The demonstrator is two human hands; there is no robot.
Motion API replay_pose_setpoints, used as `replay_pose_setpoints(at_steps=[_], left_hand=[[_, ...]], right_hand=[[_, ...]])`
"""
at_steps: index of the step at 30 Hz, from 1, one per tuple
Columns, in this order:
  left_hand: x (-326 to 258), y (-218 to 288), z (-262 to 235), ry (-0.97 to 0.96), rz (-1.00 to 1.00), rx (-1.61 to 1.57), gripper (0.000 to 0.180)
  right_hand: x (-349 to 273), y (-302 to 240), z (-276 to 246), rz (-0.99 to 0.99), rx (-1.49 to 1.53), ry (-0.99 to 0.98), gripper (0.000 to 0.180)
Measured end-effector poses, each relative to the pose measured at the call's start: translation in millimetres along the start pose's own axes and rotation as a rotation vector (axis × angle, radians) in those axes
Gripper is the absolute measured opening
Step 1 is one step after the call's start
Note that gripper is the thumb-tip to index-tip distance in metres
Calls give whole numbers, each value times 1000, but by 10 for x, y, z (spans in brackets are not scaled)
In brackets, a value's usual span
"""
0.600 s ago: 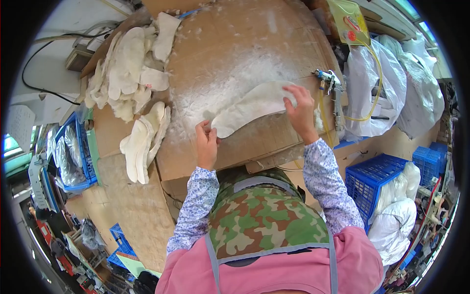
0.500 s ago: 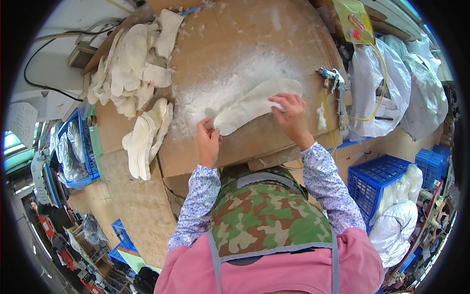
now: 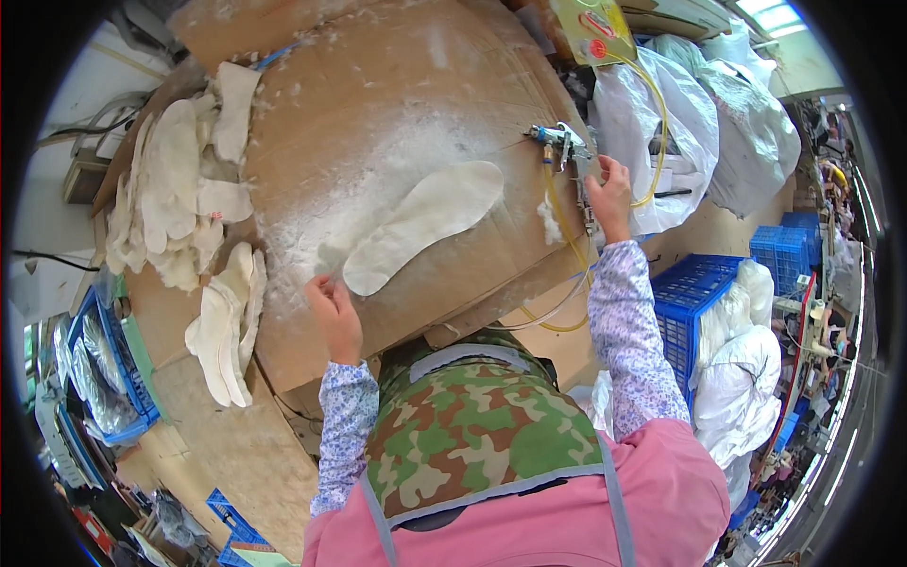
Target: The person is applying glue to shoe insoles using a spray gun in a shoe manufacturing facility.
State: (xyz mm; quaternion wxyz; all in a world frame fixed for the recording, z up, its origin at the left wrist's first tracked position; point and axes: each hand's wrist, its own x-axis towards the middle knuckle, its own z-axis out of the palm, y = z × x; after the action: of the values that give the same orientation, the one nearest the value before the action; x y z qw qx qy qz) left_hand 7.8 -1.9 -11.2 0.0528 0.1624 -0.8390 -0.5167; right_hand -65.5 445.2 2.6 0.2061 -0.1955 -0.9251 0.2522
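Note:
A long off-white fleecy insole lies flat and slantwise on the cardboard-covered table. Close to its near left end is my left hand, thumb and fingers slightly parted; whether a fingertip touches the edge is hard to make out. My right hand is at the table's right edge, fingers loosely curled and apart, holding nothing. Just left of it, a metal spray gun with a yellow hose hangs at the edge, apart from my fingers as far as I can see.
At the left are a heap of fleecy insoles and a smaller stack. White fluff covers the cardboard around the middle. White plastic bags stand beyond the right edge, with a blue crate nearer. Another blue crate is at far left.
My right hand has left the insole's far end and moved right toward the spray gun. The insole now lies flat. The whole view has swung, shifting the table leftward.

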Motion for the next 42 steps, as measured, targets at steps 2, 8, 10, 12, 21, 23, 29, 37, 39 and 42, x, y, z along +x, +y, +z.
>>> replay_pose_setpoints(at_steps=[2, 8, 10, 12, 21, 23, 29, 37, 39, 42], left_hand=[[-9, 89, -27, 31, 106, 128, 23], [-121, 766, 357, -234, 370, 112, 30], [-190, 978, 739, -408, 544, 122, 27], [-319, 1127, 1339, -585, 731, 142, 33], [-498, 1311, 2638, -793, 853, 615, 37], [-430, 1242, 2718, -752, 896, 542, 35], [297, 1383, 2420, -615, 431, -78, 19], [2944, 1280, 1174, -150, 457, -25, 27], [3586, 1206, 958, -99, 501, 52, 45], [4394, 1124, 715, -227, 376, -190, 47]], right_hand=[[89, 285, -34, 92, -76, -103, 38], [75, 489, 89, 241, 83, -314, 52], [86, 367, 120, 253, 59, -323, 52], [90, 360, 119, 263, 32, -324, 50], [123, 439, 43, 369, 240, -331, 38], [166, 463, -5, 450, 378, -381, 36], [55, 126, -396, 374, 783, -379, 31], [-309, -414, -750, 581, 883, -625, 50], [-442, -660, -803, 569, 915, -580, 50], [-689, -893, -909, 517, 870, -520, 44]])
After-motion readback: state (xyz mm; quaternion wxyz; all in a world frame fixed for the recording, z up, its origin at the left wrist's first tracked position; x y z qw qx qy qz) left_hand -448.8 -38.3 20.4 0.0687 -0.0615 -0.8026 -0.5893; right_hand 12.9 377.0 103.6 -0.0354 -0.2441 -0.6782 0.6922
